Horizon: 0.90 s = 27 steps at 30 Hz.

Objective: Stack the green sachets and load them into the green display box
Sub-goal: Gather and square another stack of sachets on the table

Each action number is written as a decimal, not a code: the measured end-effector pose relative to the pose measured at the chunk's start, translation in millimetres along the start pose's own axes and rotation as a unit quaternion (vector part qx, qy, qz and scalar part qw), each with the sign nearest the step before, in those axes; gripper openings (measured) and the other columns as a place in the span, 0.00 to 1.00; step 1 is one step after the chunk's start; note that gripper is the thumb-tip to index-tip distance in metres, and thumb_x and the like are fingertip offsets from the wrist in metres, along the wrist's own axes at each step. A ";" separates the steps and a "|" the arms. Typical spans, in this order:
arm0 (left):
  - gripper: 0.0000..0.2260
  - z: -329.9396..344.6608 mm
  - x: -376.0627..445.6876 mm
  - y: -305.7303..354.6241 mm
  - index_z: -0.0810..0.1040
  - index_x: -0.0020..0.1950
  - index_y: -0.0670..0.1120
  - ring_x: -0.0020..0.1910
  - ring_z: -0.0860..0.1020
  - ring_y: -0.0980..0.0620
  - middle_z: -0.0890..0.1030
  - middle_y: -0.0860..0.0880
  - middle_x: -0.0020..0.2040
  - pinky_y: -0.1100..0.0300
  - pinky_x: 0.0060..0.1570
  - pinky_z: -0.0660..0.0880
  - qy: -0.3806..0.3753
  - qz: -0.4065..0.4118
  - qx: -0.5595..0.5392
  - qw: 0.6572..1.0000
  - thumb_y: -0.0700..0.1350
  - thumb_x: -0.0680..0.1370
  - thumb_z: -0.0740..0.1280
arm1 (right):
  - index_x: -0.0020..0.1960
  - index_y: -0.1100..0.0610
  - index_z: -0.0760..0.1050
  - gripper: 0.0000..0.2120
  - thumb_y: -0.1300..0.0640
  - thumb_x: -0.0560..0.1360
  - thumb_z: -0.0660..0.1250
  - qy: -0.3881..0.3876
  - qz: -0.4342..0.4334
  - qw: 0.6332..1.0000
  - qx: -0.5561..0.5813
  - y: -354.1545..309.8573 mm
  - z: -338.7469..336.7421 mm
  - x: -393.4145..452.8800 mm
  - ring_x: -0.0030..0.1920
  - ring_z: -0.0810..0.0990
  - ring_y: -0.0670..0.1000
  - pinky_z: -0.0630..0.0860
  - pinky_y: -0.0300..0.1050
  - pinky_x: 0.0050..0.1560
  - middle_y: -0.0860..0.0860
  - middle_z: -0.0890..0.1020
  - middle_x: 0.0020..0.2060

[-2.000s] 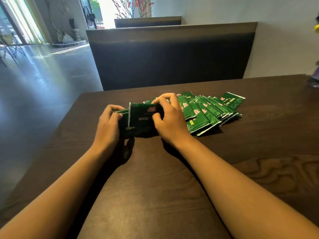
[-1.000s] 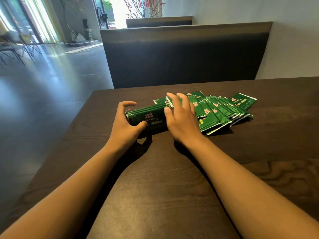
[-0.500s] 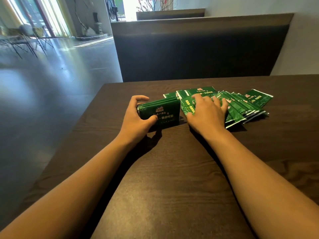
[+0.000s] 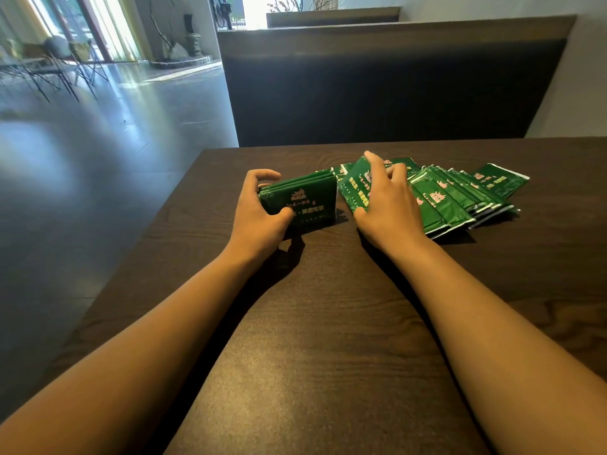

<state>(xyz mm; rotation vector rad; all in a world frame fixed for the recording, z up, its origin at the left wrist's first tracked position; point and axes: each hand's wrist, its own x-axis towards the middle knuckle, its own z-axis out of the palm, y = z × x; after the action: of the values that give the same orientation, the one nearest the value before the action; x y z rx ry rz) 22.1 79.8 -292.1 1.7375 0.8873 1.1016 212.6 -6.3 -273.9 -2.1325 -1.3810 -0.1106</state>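
The left hand point(image 4: 259, 210) grips the upright stack point(image 4: 303, 203) on the table point(image 4: 328, 323). The right hand point(image 4: 387, 205), flat a moment ago, now pinches one sachet point(image 4: 356, 185) off the pile point(image 4: 460, 195).

restaurant: booth seat point(image 4: 394, 90), dark table point(image 4: 328, 323).

Right hand point(image 4: 387, 205) now lifting sachet point(image 4: 356, 187)

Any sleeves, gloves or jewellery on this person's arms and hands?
None visible. Both forearms are bare up to the frame edge, with no sleeve in view. The left hand and right hand show no gloves, rings, watch or wristband.
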 end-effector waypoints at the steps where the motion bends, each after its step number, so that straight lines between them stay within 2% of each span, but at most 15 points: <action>1: 0.24 0.0 0.1 -1.0 0.70 0.63 0.52 0.61 0.80 0.47 0.76 0.46 0.62 0.46 0.49 0.85 0.007 -0.001 -0.004 1.000 0.31 0.75 0.71 | 0.81 0.49 0.54 0.43 0.64 0.73 0.73 0.000 -0.001 1.000 0.031 0.3 0.6 -0.5 0.52 0.75 0.55 0.71 0.47 0.46 0.55 0.69 0.60; 4: 0.25 -0.9 1.2 -2.5 0.70 0.63 0.54 0.60 0.80 0.46 0.76 0.46 0.61 0.46 0.49 0.85 0.038 -0.012 -0.007 0.999 0.31 0.75 0.71 | 0.80 0.49 0.56 0.42 0.68 0.73 0.70 0.007 0.014 0.996 0.093 1.7 4.8 -1.5 0.50 0.74 0.53 0.70 0.45 0.46 0.54 0.73 0.56; 7: 0.25 -1.8 2.2 -2.9 0.69 0.63 0.54 0.61 0.79 0.46 0.75 0.46 0.61 0.45 0.49 0.85 0.059 -0.033 -0.024 0.997 0.31 0.75 0.70 | 0.77 0.51 0.64 0.34 0.69 0.74 0.68 0.059 0.029 0.987 0.149 3.5 6.7 0.5 0.52 0.77 0.52 0.71 0.41 0.45 0.52 0.79 0.56; 10: 0.23 -2.0 2.1 -2.2 0.69 0.63 0.54 0.61 0.79 0.46 0.75 0.46 0.61 0.44 0.49 0.85 0.064 -0.044 -0.033 0.996 0.32 0.76 0.69 | 0.65 0.53 0.74 0.21 0.66 0.75 0.65 0.137 0.057 0.969 0.200 2.6 1.6 1.1 0.53 0.77 0.49 0.73 0.38 0.43 0.49 0.79 0.55; 12: 0.21 -1.5 1.7 -0.3 0.69 0.62 0.54 0.61 0.79 0.46 0.75 0.46 0.61 0.44 0.48 0.85 0.067 -0.044 -0.039 0.996 0.32 0.77 0.68 | 0.54 0.55 0.77 0.09 0.63 0.75 0.64 0.179 0.056 0.951 0.247 2.0 -0.5 0.5 0.50 0.79 0.50 0.77 0.40 0.42 0.50 0.81 0.49; 13: 0.20 -1.0 1.7 1.1 0.70 0.61 0.54 0.60 0.80 0.45 0.75 0.45 0.61 0.44 0.48 0.85 0.070 -0.044 -0.044 0.996 0.33 0.78 0.67 | 0.48 0.55 0.76 0.06 0.63 0.75 0.63 0.193 0.056 0.939 0.278 1.2 -1.3 0.6 0.47 0.78 0.50 0.75 0.38 0.39 0.51 0.80 0.46; 15: 0.17 -0.7 1.1 2.9 0.70 0.61 0.51 0.59 0.80 0.46 0.76 0.45 0.60 0.45 0.48 0.85 0.074 -0.045 -0.048 0.995 0.33 0.79 0.66 | 0.41 0.54 0.74 0.07 0.64 0.74 0.62 0.226 0.039 0.917 0.326 -1.6 -1.6 0.4 0.42 0.76 0.46 0.70 0.30 0.37 0.50 0.78 0.41; 18: 0.13 0.0 0.6 5.2 0.71 0.59 0.49 0.59 0.81 0.46 0.77 0.44 0.60 0.50 0.46 0.85 0.070 -0.043 -0.051 0.995 0.34 0.80 0.65 | 0.38 0.55 0.75 0.08 0.66 0.72 0.61 0.245 -0.009 0.905 0.348 -6.6 -1.4 -1.0 0.41 0.74 0.44 0.69 0.29 0.40 0.51 0.77 0.41; 21: 0.10 0.3 0.0 8.6 0.71 0.59 0.48 0.57 0.81 0.45 0.76 0.45 0.59 0.56 0.42 0.84 0.047 -0.043 -0.068 0.996 0.35 0.82 0.62 | 0.41 0.58 0.78 0.07 0.65 0.71 0.62 0.196 -0.060 0.920 0.335 -12.2 2.3 -4.7 0.48 0.77 0.48 0.70 0.29 0.48 0.54 0.79 0.46; 23: 0.06 1.3 -0.4 8.6 0.71 0.59 0.49 0.58 0.80 0.40 0.75 0.42 0.60 0.52 0.42 0.83 0.008 -0.052 -0.091 0.995 0.40 0.83 0.60 | 0.50 0.56 0.80 0.10 0.64 0.71 0.66 0.111 -0.095 0.954 0.263 -15.0 8.0 -8.0 0.56 0.77 0.48 0.69 0.31 0.56 0.53 0.78 0.55; 25: 0.06 2.6 -2.7 9.2 0.71 0.59 0.51 0.59 0.81 0.36 0.75 0.39 0.62 0.48 0.42 0.82 -0.041 -0.071 -0.134 0.988 0.46 0.83 0.60 | 0.68 0.50 0.74 0.24 0.60 0.73 0.70 -0.005 -0.108 0.978 0.181 -17.3 16.2 -12.7 0.65 0.73 0.49 0.70 0.38 0.62 0.52 0.72 0.67; 27: 0.09 3.3 -4.8 10.0 0.70 0.61 0.52 0.59 0.81 0.38 0.75 0.40 0.63 0.47 0.44 0.83 -0.069 -0.060 -0.123 0.988 0.50 0.83 0.63 | 0.77 0.46 0.63 0.35 0.58 0.74 0.72 -0.068 -0.100 0.981 0.153 -20.4 21.0 -16.2 0.67 0.71 0.50 0.71 0.40 0.60 0.52 0.66 0.72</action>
<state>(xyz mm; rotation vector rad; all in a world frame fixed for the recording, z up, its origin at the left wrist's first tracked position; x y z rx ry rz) 24.5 70.9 -285.1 1.5172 0.7284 0.9555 182.8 -2.7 -288.4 -1.7728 -1.5767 0.1638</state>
